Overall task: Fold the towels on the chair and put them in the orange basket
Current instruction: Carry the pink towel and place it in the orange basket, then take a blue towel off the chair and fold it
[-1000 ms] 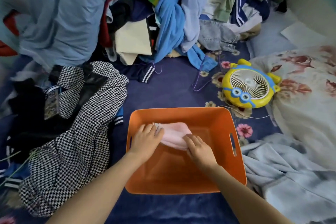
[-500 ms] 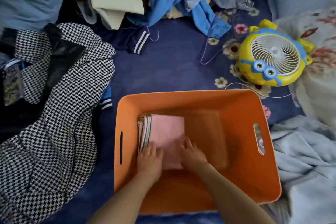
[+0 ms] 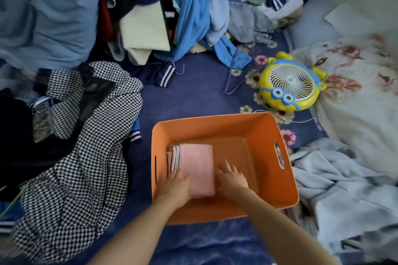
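Step in hand: placing. The pink towel (image 3: 198, 165) lies folded in the orange basket (image 3: 215, 117), and both hands are settling it square.
Where the towel is: in the left half of the basket, on top of a folded stack (image 3: 173, 158) whose striped edges show at its left side. It is close to the left wall, with bare basket floor to its right.
Left hand (image 3: 177, 186): fingers laid flat over the towel's near left corner, pressing and not gripping, as far as the blur allows.
Right hand (image 3: 231, 179): fingers straight and spread, holding nothing. It rests on the basket floor against the towel's right edge.
Progress: judged well along for this towel, since only the release is left. No chair can be made out here.
Next move: probably lifting both hands straight up so the fold does not drag open, then fetching 1 more towel.
Towel: soft, matte terry, a plump rectangle with rounded folds.
Basket: smooth rigid plastic, rectangular, with walls flaring outward and 1 slot handle in each side wall.
Surroundings: a houndstooth garment (image 3: 86, 157) to the left, a heaped clothes pile (image 3: 189, 17) beyond, a round yellow fan (image 3: 290, 88) with a white grille, and a flowered blue sheet (image 3: 193, 97) underneath.
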`<state>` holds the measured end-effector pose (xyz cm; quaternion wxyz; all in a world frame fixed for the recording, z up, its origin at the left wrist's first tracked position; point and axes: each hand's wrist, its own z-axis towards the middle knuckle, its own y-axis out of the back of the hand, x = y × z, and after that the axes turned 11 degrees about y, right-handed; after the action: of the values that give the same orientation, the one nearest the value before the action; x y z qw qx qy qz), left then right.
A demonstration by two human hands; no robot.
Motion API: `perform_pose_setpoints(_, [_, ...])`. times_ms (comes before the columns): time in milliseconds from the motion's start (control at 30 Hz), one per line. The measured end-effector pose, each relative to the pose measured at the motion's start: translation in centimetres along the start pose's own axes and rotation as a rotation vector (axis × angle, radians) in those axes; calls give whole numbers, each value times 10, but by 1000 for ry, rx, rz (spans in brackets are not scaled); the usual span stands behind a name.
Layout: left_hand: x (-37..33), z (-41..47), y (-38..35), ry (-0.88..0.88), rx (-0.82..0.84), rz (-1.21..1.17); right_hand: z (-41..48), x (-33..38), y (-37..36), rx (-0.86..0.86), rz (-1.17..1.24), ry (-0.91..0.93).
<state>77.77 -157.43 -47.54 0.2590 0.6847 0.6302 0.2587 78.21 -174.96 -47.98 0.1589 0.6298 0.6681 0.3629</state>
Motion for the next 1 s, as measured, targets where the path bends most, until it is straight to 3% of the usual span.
perform_pose_setpoints(500, [17,-143,136,-187,-583,51,-191,15,121,-508,-189,-58])
perform_pose_setpoints(800, [0,-188,147,-320,-677,37,-277,3,104,-677,-217,-114])
perform_pose_setpoints(1000, [-44,-212,138,-427,-672,40,-329,-30,66,-673,-119,-251])
